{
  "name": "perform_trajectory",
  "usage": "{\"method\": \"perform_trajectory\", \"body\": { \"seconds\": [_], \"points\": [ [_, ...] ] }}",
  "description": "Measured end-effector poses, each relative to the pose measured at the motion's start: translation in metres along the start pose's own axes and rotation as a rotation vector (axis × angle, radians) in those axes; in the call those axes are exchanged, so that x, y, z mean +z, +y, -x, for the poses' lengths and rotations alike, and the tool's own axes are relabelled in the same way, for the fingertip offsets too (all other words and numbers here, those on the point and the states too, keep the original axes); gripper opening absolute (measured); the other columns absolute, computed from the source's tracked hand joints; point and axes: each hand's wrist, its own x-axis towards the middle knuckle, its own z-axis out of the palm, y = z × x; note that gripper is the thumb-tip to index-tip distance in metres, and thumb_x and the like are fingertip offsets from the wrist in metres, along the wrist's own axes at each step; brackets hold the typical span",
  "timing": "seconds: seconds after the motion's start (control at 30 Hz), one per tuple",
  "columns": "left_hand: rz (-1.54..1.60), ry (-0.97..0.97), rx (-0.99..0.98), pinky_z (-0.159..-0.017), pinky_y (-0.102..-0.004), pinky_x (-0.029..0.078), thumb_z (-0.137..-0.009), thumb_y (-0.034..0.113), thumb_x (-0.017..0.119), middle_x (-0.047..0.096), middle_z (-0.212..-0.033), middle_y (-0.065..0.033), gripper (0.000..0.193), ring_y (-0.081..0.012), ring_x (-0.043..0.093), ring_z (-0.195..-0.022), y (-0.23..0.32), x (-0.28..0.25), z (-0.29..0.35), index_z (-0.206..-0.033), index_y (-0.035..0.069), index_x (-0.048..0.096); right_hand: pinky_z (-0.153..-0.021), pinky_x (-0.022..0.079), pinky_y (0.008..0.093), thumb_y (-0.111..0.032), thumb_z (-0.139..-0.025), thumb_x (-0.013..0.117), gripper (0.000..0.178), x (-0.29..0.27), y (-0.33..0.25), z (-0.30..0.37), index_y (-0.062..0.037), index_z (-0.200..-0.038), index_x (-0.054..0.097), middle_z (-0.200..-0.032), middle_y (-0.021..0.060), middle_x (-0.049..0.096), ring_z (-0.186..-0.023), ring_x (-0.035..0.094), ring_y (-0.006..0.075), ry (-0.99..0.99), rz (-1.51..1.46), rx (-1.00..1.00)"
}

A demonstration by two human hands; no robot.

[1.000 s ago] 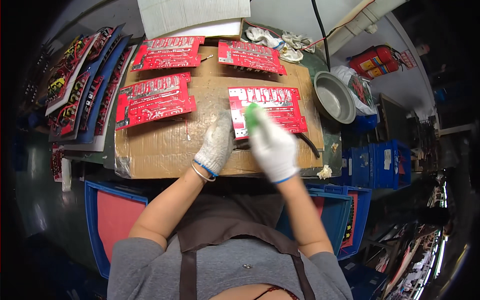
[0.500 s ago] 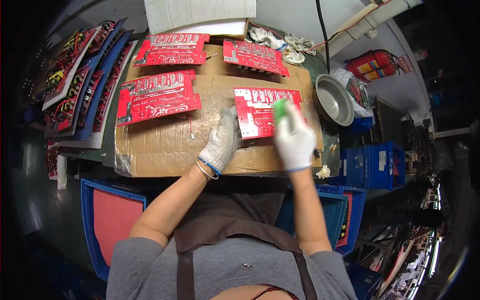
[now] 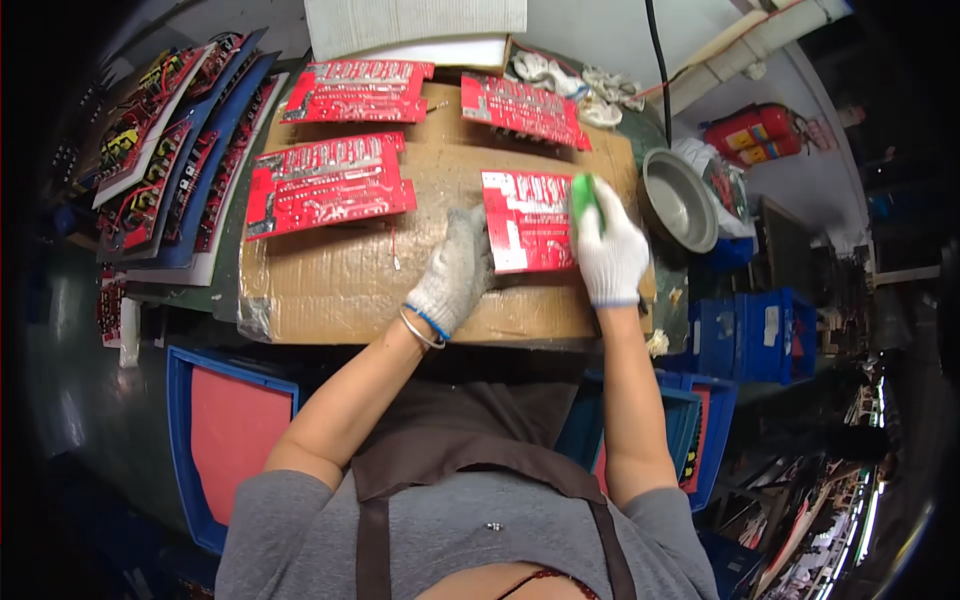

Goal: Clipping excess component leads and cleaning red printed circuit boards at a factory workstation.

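Note:
My left hand (image 3: 452, 270), in a whitish knit glove, grips the left edge of a red circuit board (image 3: 525, 225) at the right of the cardboard. The board lies with its silvery solder side up. My right hand (image 3: 610, 250), in a white glove, is closed on a small green block-like tool (image 3: 584, 203) at the board's right part; its exact kind is unclear. That hand covers the board's right end. Beyond stand other red circuit boards: one at the back left (image 3: 358, 92), one at the back right (image 3: 525, 108) and one at the left (image 3: 332, 185).
Cardboard (image 3: 350, 300) covers the table. Stacked boards with components and blue sheets (image 3: 205, 170) stand at the left. A metal bowl (image 3: 680, 200) is at the right, with crumpled gloves (image 3: 600, 95) behind. Blue bins (image 3: 180, 430) flank me below; a fire extinguisher (image 3: 750, 133) stands farther right.
My right hand, with the green tool, has moved right across the board toward its right end. My left hand keeps hold of the left edge. The whole view has shifted slightly.

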Motion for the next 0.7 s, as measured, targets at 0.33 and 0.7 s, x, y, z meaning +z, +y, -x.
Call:
{"method": "perform_trajectory", "body": {
  "seconds": [0.33,0.7],
  "points": [
    [-0.057,0.060,-0.029,-0.120,-0.0484,0.042,-0.107,0.074,0.020,0.050,-0.158,-0.0133,0.087,-0.0283,0.053,-0.142,0.015,0.019,0.007,-0.165,0.010,0.031,-0.083,0.064,0.0359,-0.013,-0.095,0.068,0.032,0.023,-0.016,-0.003,-0.0109,-0.126,0.076,-0.107,0.0151,0.079,-0.092,0.080,0.0275,-0.091,-0.078,-0.359],
    [-0.133,-0.038,0.075,-0.114,-0.0467,0.050,-0.108,0.071,0.022,0.056,-0.152,-0.0138,0.083,-0.0282,0.059,-0.137,0.002,0.000,0.008,-0.161,0.009,0.037,-0.074,0.063,0.0403,-0.021,-0.095,0.070,0.035,0.025,-0.034,-0.021,-0.0156,-0.129,0.074,-0.101,0.0168,0.078,-0.084,0.079,0.0300,-0.159,-0.094,-0.327]
  ]
}}
